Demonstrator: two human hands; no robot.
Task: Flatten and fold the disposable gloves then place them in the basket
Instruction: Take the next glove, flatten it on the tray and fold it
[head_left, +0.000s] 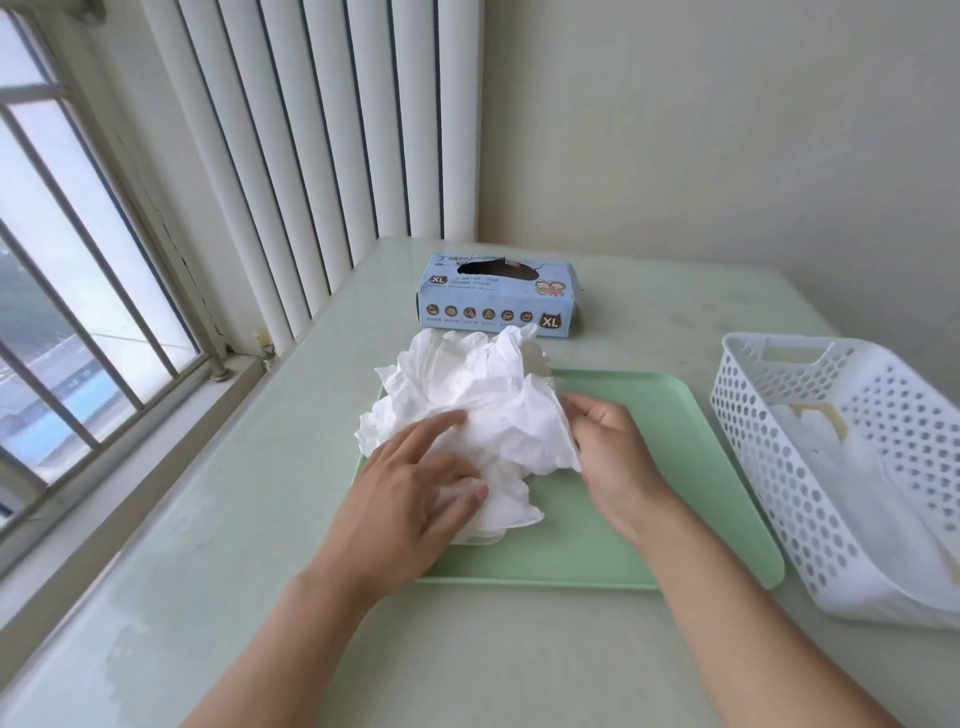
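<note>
The crumpled pile of gloves hides the far left corner of the green tray and the right hand's fingertips, so single gloves cannot be told apart. The white basket at the counter's right edge is cut off by the picture's edge, its pale contents unclear. The small print on the blue box is too blurred to read.

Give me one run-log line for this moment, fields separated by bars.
left hand flat on glove pile | right hand pinches pile edge | pile on tray | basket right
</note>
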